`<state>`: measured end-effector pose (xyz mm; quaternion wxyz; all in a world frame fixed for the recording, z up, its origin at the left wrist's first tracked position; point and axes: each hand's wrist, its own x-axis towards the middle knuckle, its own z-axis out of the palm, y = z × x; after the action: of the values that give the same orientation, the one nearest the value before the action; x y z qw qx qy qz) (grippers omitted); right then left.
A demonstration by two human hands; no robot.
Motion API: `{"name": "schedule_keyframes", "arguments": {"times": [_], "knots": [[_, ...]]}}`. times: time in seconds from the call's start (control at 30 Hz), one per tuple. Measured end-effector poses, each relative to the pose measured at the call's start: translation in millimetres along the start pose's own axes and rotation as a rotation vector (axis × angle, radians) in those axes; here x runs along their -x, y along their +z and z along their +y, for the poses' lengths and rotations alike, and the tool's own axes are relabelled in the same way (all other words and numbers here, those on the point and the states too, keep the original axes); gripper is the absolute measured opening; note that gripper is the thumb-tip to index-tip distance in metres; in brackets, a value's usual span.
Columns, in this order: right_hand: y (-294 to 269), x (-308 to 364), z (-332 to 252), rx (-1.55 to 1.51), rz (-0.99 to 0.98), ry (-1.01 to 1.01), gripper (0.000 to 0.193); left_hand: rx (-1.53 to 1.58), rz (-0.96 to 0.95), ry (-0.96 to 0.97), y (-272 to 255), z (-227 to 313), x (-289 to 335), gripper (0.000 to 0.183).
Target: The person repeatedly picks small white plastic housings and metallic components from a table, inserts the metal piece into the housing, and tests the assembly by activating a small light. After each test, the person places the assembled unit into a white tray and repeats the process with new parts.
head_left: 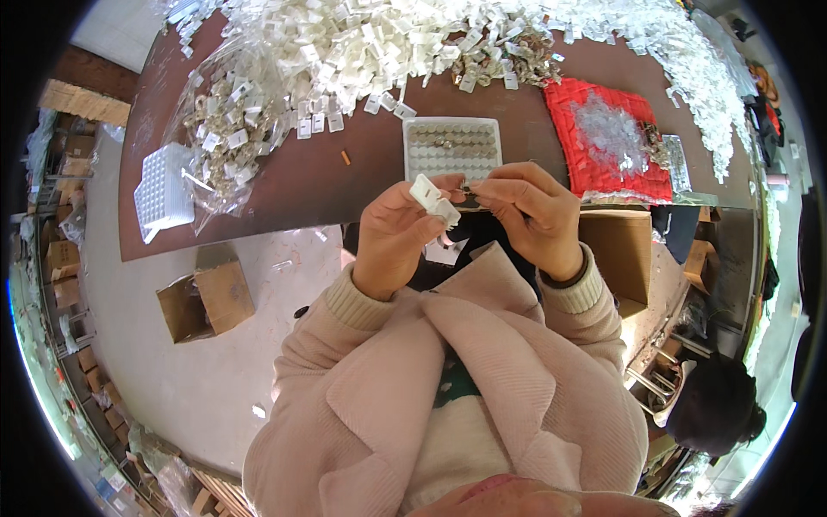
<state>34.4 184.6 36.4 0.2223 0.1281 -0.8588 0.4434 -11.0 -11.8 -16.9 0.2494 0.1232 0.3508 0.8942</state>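
My left hand (pixel 392 237) is closed on small white plastic-looking cards (pixel 435 200), pinched between thumb and fingers in front of my chest. Close beside it, the fingertips of my right hand (pixel 541 215) pinch a small dark metallic piece (pixel 468 188); its exact kind is too small to make out. Just beyond both hands, a white tray (pixel 411 159) lies on the table with rows of small round pieces in it. Right of the tray, a red quilted cloth (pixel 564 116) carries a heap of small clear plastic bits (pixel 607 133).
White cards (pixel 353 56) lie heaped across the back of the brown table (pixel 293 194). A clear bag (pixel 228 129) of cards and metallic pieces sits left, beside white gridded trays (pixel 164 189). Cardboard boxes (pixel 226 297) stand on the floor. Someone's dark-haired head (pixel 715 405) shows lower right.
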Motion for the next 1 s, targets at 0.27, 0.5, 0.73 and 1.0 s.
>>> {"name": "schedule_keyframes", "arguments": {"times": [0.27, 0.5, 0.73, 1.0], "knots": [[27, 9, -12, -0.226, 0.123, 0.045, 0.022, -0.053, 0.033, 0.145, -10, 0, 12, 0.031], [36, 13, -26, -0.410, 0.094, 0.218, 0.021, -0.041, 0.041, 0.201, -5, -1, 17, 0.023], [43, 14, -25, -0.414, 0.120, 0.148, 0.022, -0.146, 0.045, 0.245, -6, 3, 19, 0.024], [45, 20, -29, -0.644, 0.035, 0.312, 0.031, -0.083, 0.007, 0.386, -9, -4, 19, 0.026]]}}
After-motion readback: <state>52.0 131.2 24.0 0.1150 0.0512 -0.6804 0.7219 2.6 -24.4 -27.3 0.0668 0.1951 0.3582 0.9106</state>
